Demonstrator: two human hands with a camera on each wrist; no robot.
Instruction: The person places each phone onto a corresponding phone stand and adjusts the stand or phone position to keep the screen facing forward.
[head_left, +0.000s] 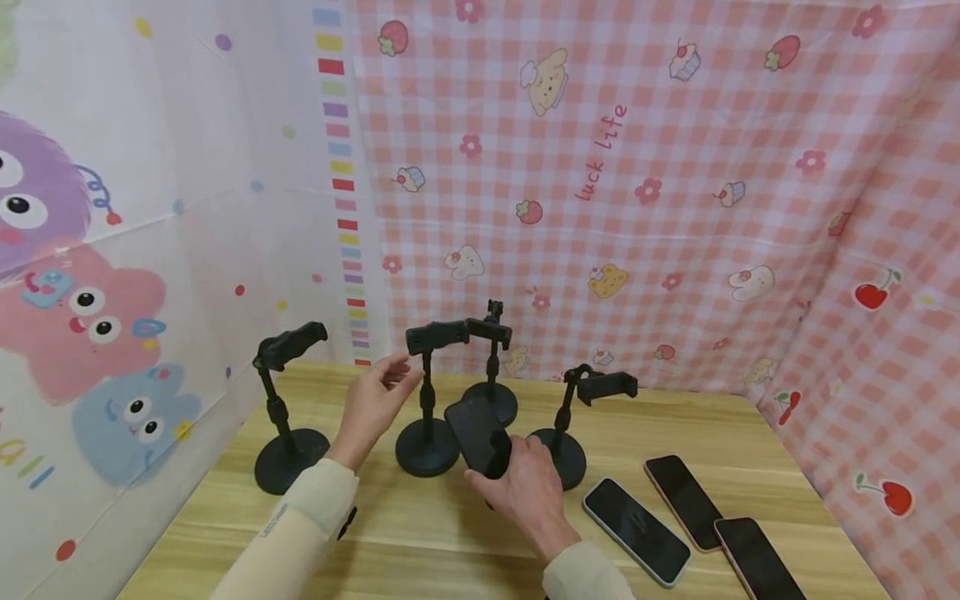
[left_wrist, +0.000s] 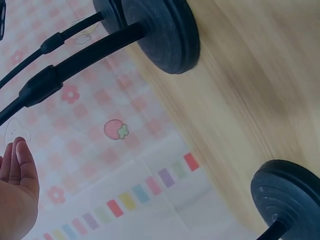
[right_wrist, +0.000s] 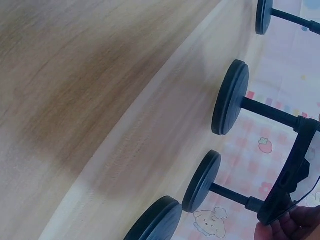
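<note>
In the head view my right hand (head_left: 532,492) grips a dark smartphone (head_left: 478,437) by its lower end, tilted above the table. My right hand (right_wrist: 287,227) also shows at the lower right of the right wrist view, below the phone's dark edge. My left hand (head_left: 378,404) is raised beside the front middle phone stand (head_left: 427,408), its fingers loosely bent near the clamp and nothing held. In the left wrist view the left hand (left_wrist: 20,195) shows at the lower left edge. More black stands are the left one (head_left: 277,412), back one (head_left: 492,367) and right one (head_left: 564,417).
Three phones lie at the table's right: a pale-edged phone (head_left: 637,531), a dark phone (head_left: 682,502) and another dark phone (head_left: 759,560) touching it. A wooden table (head_left: 420,533) bears everything. Behind it hangs a pink checked cloth (head_left: 487,208); a white printed cloth (head_left: 247,233) covers the left.
</note>
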